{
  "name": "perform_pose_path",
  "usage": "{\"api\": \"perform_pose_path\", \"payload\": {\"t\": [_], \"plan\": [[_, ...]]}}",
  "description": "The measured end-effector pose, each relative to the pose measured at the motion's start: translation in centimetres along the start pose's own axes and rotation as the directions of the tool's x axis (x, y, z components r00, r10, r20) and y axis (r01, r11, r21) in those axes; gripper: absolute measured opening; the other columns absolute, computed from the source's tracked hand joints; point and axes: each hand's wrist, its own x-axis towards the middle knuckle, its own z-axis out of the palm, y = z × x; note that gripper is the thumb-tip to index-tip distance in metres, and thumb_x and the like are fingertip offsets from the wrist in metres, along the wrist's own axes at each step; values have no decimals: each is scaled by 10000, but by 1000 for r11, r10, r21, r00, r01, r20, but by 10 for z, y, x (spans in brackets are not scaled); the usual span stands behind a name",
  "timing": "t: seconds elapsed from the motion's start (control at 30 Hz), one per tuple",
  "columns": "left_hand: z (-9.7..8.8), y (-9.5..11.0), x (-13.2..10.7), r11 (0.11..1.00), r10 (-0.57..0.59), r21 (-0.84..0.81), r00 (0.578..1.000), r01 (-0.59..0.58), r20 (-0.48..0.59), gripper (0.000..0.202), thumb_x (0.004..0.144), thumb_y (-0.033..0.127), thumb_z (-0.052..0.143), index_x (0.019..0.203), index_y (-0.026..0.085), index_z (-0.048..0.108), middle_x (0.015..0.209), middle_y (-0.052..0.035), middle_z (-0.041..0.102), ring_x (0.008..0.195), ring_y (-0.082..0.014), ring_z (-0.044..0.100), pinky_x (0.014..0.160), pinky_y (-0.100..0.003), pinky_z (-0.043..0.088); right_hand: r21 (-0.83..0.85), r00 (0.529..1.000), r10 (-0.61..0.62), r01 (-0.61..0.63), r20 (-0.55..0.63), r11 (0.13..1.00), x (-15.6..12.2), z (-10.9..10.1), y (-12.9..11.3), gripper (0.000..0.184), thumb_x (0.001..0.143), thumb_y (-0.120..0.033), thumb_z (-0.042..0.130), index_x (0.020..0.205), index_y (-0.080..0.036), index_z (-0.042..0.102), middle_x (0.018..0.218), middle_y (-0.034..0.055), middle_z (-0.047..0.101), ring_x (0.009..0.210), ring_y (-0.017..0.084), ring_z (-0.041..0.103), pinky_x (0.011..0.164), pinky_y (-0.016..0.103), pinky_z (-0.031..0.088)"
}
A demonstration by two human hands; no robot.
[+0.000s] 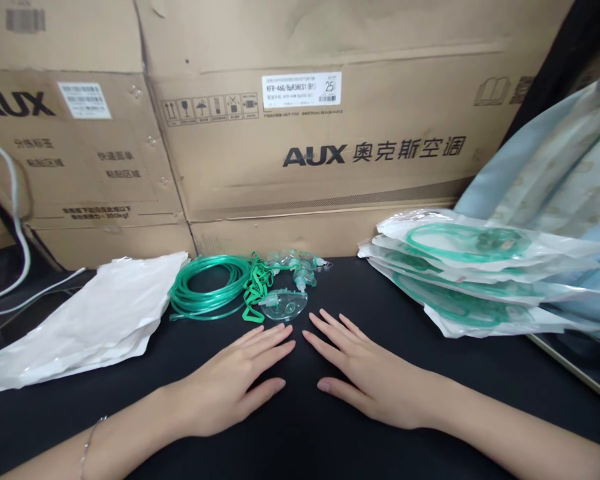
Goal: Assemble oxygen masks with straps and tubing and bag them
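Observation:
My left hand (233,383) lies flat on the black table with its fingers stretched out and nothing in it. Opposite it, my right hand (367,380) rests the same way, fingers spread and empty. Just beyond the fingertips are several clear plastic oxygen masks (286,305), grouped together. Green elastic straps (257,293) lie bunched beside them. Coiled green tubing (207,287) sits to the left of the straps. Neither hand visibly holds any of these.
White flat pouches (90,307) are stacked at the left, near a white cable (17,213). At the right stands a pile of sealed packs (475,273) with green tubing inside, against light blue fabric (555,153). Large cardboard boxes (230,167) form the back edge.

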Motion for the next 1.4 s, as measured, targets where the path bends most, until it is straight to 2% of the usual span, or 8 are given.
{"api": "perform_pose_path", "payload": {"t": [0.2, 0.37, 0.63, 0.8, 1.2, 1.4], "plan": [[1, -2, 1, 1000, 16, -6, 1000, -16, -10, 471, 909, 354, 333, 1365, 262, 264, 1453, -33, 226, 1335, -184, 187, 1077, -462, 205, -19, 999, 21, -20, 25, 1000, 0, -2, -2, 617, 886, -498, 294, 1387, -142, 235, 1465, 130, 115, 1343, 297, 22, 1070, 519, 115], [3, -3, 0, 1000, 8, -23, 1000, -8, -11, 471, 906, 365, 336, 1363, 269, 270, 1452, -23, 228, 1333, -189, 193, 1081, -458, 198, 3, 1000, 9, -9, 3, 1000, 0, -1, -1, 612, 883, -500, 304, 1380, -148, 260, 1463, 125, 141, 1344, 295, 40, 1071, 516, 117], [2, -3, 0, 1000, 2, -27, 1000, -2, -12, 470, 904, 374, 341, 1360, 280, 276, 1454, -14, 224, 1330, -196, 203, 1084, -447, 197, -54, 999, 20, -17, 50, 998, 1, -2, -1, 637, 888, -521, 246, 1396, -140, 191, 1468, 132, 86, 1345, 276, -1, 1078, 495, 102], [1, -2, 1, 1000, -12, -27, 1000, 12, -4, 468, 902, 379, 344, 1357, 283, 287, 1453, -10, 229, 1328, -197, 209, 1088, -440, 186, -26, 1000, 6, -5, 29, 1000, 1, -2, 1, 624, 886, -520, 262, 1391, -157, 223, 1467, 127, 114, 1345, 283, 22, 1073, 508, 114], [2, -2, 0, 999, 32, -40, 998, -34, -55, 471, 899, 335, 376, 1357, 284, 282, 1442, -36, 260, 1321, -200, 233, 1077, -453, 217, 10, 1000, -19, 19, -8, 1000, -1, -1, 2, 589, 886, -495, 304, 1381, -180, 261, 1463, 115, 155, 1345, 286, 59, 1069, 520, 131], [1, -2, 0, 999, 13, -44, 999, -14, -38, 466, 899, 348, 370, 1353, 274, 297, 1441, -33, 263, 1321, -205, 232, 1078, -447, 223, -18, 1000, -4, 4, 26, 1000, -1, -2, 1, 599, 891, -499, 277, 1391, -173, 228, 1468, 119, 131, 1347, 279, 39, 1072, 513, 118]]}}
